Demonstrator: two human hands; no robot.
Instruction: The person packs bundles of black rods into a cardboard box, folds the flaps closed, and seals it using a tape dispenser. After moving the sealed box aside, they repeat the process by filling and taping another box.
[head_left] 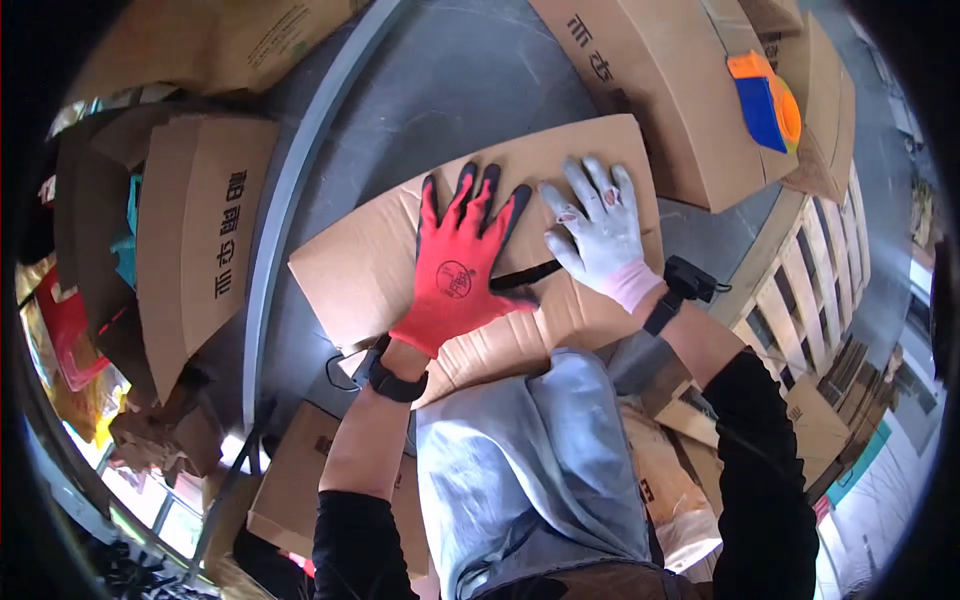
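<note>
In front of my legs lies a brown cardboard box point(350, 240), its top flaps folded inward with a dark gap between them. My left hand point(460, 260), in a red glove with dark fingertips, rests flat on the box's top with fingers spread. To its right my right hand point(600, 230), in a worn whitish glove with holes at the fingers, also lies palm down on the cardboard, fingers apart. Nothing is gripped in either hand. Black straps with small devices sit round both wrists. What is inside the box is hidden.
At the upper right a large carton point(670, 90) carries an orange and blue tape dispenser point(768, 105). An open carton point(205, 240) stands on the left, past a grey metal rail point(285, 200). A wooden pallet point(800, 275) is at the right, above cardboard pieces point(815, 420).
</note>
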